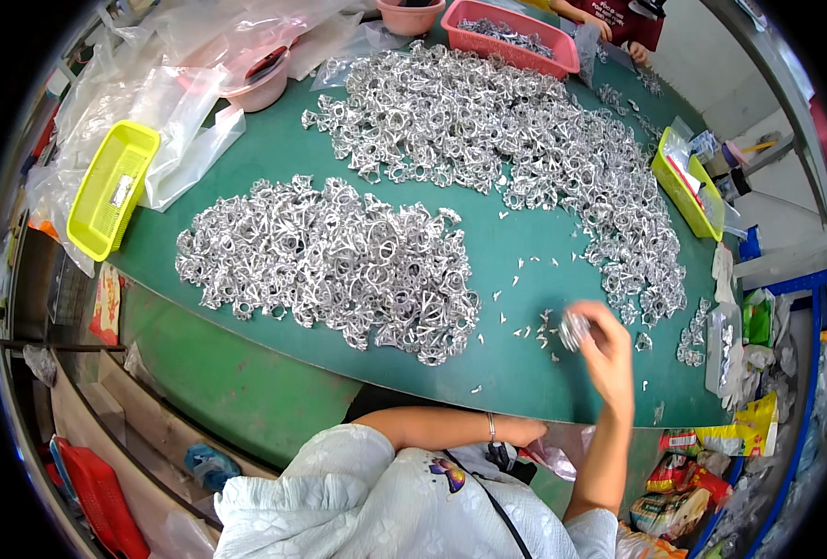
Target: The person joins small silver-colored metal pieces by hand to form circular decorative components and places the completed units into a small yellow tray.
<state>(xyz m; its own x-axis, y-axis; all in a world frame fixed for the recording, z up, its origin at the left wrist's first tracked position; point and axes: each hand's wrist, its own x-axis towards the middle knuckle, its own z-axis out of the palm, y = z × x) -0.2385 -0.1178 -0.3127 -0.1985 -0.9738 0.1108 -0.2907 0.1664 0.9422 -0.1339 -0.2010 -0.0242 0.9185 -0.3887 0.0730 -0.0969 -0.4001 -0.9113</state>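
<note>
Raised over the right front of the green table (pixel 516 373), my right hand (pixel 607 352) is closed on a silver ring-shaped metal part (pixel 574 330), blurred by motion. Beneath and beside it lie several small silver metal bits (pixel 525 332). My left hand (pixel 525 431) is low at the table's front edge, close to my body and beside a pinkish plastic bag (pixel 555 456); its fingers are hidden. A large heap of silver ring-shaped parts (pixel 325 256) lies left of my right hand. A bigger heap (pixel 497 112) spreads across the far side and curves down the right.
At the left stands a yellow-green basket (pixel 106 191) beside clear plastic bags (pixel 180 130). A pink tub of parts (pixel 511 37) and pink bowls (pixel 259 86) are at the back. Another yellow-green basket (pixel 688 186) stands right. A co-worker's hands (pixel 618 42) show at the far edge.
</note>
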